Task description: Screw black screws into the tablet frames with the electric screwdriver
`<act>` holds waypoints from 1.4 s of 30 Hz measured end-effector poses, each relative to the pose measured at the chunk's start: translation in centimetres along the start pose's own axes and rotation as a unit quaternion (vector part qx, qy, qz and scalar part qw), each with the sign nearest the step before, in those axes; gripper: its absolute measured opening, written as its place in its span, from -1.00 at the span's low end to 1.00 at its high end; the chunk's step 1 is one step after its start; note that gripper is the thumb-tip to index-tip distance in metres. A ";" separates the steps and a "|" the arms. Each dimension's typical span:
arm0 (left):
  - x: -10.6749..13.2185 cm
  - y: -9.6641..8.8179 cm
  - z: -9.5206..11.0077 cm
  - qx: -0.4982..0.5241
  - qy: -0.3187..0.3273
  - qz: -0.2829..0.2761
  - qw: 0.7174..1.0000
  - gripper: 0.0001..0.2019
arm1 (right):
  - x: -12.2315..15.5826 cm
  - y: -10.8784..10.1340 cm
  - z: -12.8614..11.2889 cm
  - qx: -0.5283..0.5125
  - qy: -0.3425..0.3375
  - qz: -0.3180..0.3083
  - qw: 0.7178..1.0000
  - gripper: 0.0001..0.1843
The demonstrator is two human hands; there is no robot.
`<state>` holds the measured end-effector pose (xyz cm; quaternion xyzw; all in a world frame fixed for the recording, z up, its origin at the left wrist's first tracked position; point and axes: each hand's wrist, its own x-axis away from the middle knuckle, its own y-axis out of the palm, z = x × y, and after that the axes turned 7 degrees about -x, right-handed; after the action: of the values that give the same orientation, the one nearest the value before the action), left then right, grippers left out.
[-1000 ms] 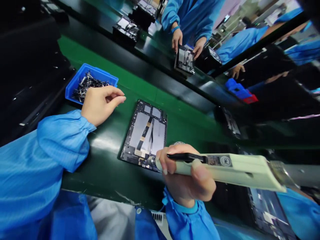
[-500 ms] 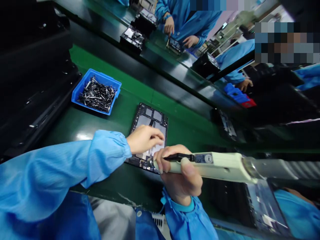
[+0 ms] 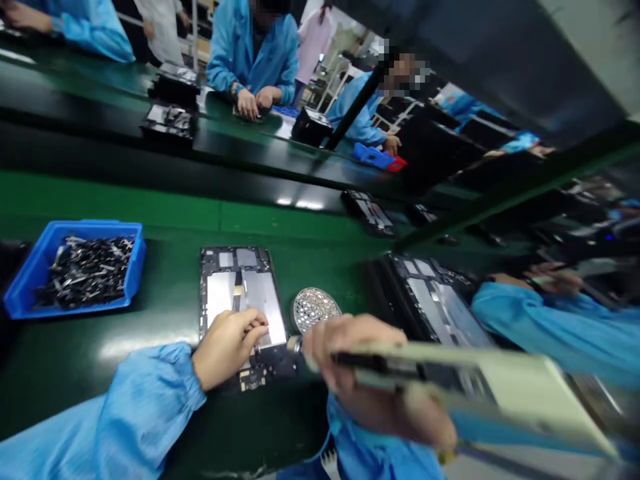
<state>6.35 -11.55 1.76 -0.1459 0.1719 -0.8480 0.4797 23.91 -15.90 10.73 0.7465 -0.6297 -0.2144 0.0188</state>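
Observation:
An opened tablet (image 3: 270, 307) lies on the green table in front of me, its grey battery plates and black frame showing. My left hand (image 3: 233, 343) is over its lower middle, thumb and fingers closed in a pinch; whatever may be between them is too small to see. My right hand (image 3: 365, 373), blurred by motion, is wrapped round a cream electric screwdriver (image 3: 505, 387). The tool's tip points left, close to the tablet's lower right edge. Just beyond that tip sits a round metal dish of small screws (image 3: 316, 308).
A blue bin (image 3: 136, 267) of small black and metallic parts stands at left. More opened tablets (image 3: 437, 300) are stacked at right, near a neighbour's blue sleeve (image 3: 560, 327). Across the table, a co-worker's hands (image 3: 255, 101) are busy. A dark slanting beam (image 3: 515, 190) crosses the upper right.
My view has swung to the right, bringing the screw dish and the tablet stack into sight. The right hand with the screwdriver is tilted differently; my left hand stays over the tablet, fingers more closed.

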 end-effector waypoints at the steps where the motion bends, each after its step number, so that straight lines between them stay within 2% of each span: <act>1: 0.0 -0.3 0.0 0.021 0.001 -0.002 1.000 -0.86 | -0.9 -0.8 -0.2 -0.022 -0.054 0.030 0.998 -0.59; 2: 0.0 -0.7 0.0 0.039 -0.001 0.003 0.999 -0.84 | -1.8 -1.6 0.0 -0.041 -0.094 0.070 0.992 -0.65; 4: -0.2 -1.8 0.1 0.062 -0.012 0.041 0.997 -0.78 | -3.2 -3.3 1.0 -0.051 -0.125 0.138 0.981 -0.68; 7: -0.8 -4.1 0.2 0.058 -0.023 0.122 0.991 -0.66 | -4.3 -5.1 3.3 -0.036 -0.099 0.229 0.968 -0.60; 11: -1.9 -6.5 -0.2 0.004 -0.058 0.201 0.978 -0.57 | -4.7 -5.7 5.6 -0.046 -0.083 0.312 0.945 -0.52; 14: -2.3 -7.2 -0.6 0.005 -0.079 0.241 0.967 -0.55 | -5.0 -5.6 6.2 -0.057 -0.081 0.315 0.944 -0.53; 17: -2.4 -7.7 -0.6 0.019 -0.092 0.250 0.964 -0.55 | -5.2 -5.7 6.5 -0.060 -0.081 0.316 0.943 -0.58; 21: -2.5 -8.4 -0.5 -0.084 -0.095 0.261 0.957 -0.58 | -5.3 -5.7 6.8 -0.051 -0.074 0.317 0.944 -0.64; 23: -2.6 -8.7 -0.7 -0.101 -0.084 0.268 0.954 -0.62 | -5.3 -5.7 6.9 -0.040 -0.072 0.316 0.945 -0.65; 28: -2.8 -9.0 -1.1 -0.034 -0.076 0.281 0.956 -0.74 | -5.4 -5.5 6.8 -0.026 -0.082 0.316 0.945 -0.61; 34: -3.8 -9.5 -2.6 -0.012 -0.059 0.304 0.951 -0.74 | -5.3 -5.2 7.0 -0.026 -0.047 0.318 0.947 -0.60; 38: -4.8 -9.5 -3.9 -0.011 -0.060 0.318 0.946 -0.82 | -5.0 -4.7 5.3 -0.037 -0.065 0.335 0.939 -0.57; 42: -5.8 -9.9 -4.9 -0.038 -0.098 0.316 0.943 -0.91 | -5.2 -3.5 2.6 -0.047 -0.111 0.280 0.952 -0.63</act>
<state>-0.33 -1.01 1.13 -0.1847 0.1930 -0.6274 0.7314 25.66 -9.64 8.89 0.5100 -0.8007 -0.3113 0.0430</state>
